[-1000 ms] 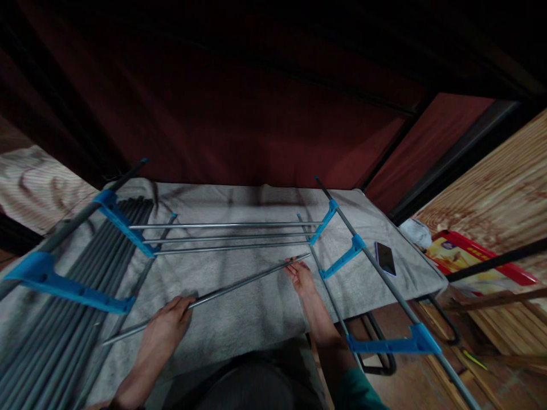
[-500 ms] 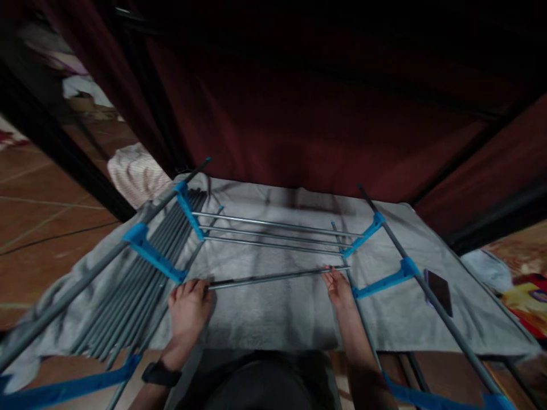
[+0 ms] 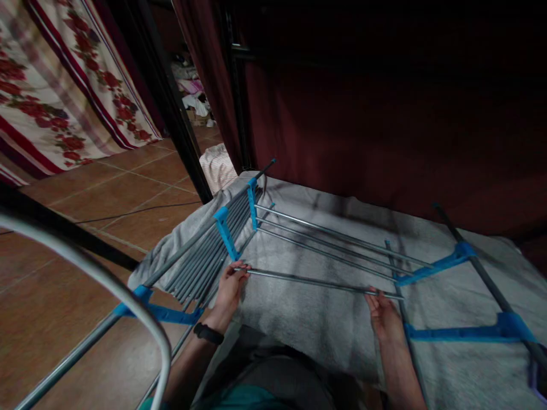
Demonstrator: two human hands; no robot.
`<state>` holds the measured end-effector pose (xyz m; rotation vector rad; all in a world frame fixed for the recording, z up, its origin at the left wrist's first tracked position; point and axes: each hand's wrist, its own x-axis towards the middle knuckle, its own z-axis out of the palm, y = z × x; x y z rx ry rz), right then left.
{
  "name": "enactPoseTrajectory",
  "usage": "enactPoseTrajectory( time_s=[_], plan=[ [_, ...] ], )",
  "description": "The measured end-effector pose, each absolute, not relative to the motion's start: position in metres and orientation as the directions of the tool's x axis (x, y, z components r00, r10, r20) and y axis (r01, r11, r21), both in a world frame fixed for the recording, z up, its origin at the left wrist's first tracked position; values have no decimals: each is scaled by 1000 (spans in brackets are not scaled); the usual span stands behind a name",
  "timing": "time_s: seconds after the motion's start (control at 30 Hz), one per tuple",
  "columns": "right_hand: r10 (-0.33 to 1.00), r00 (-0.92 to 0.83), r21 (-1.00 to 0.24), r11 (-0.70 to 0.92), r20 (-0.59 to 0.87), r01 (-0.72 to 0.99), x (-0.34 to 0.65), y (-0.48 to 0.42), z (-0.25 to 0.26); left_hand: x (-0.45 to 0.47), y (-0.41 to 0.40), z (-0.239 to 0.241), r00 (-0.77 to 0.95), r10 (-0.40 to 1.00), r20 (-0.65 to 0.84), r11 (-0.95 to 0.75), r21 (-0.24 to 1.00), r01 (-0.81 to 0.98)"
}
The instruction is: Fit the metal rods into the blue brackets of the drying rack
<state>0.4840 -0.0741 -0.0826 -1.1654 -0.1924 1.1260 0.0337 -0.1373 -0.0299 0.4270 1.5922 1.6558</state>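
Note:
A thin grey metal tube (image 3: 307,280) spans the space between my hands. My left hand (image 3: 232,280) closes around its left end, beside a blue plastic bracket (image 3: 226,233) on the left side frame. Near the tube's other end, my right hand (image 3: 380,307) grips it with the fingertips, and the tip extends past them to the right frame's lower pole. Behind the held tube, several similar crossbars (image 3: 325,232) join the far left bracket (image 3: 252,204) to the far right bracket (image 3: 436,267). A nearer right bracket (image 3: 470,330) has no bar in it.
Loose grey tubes (image 3: 205,256) lie in a row under the left frame. A grey cloth (image 3: 299,319) covers the surface below. A curved white tube (image 3: 141,307) crosses the left foreground. Dark red curtain (image 3: 342,131) hangs behind, with a black post (image 3: 183,125) at left.
The view has swung left, showing a floral curtain and more floor. My left hand still holds the tube's left end, now closer to the left bracket; my right hand keeps its grip.

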Motion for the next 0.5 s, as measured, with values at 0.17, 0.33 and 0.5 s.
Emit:
enactPoseTrajectory(
  time_s=[0.17,0.33,0.5],
  plan=[
    [820,467,-791,29,-330,-611,492,-72,-103,35,-140,-28,-590,700,-402,44,849,-527],
    [824,459,-784,29,-332,-620,494,-72,-107,35,-140,-26,-545,702,-458,37,788,-614],
    [831,445,-798,2,-334,-603,490,-74,-102,34,-138,-27,-536,675,-507,44,753,-657]
  ],
)
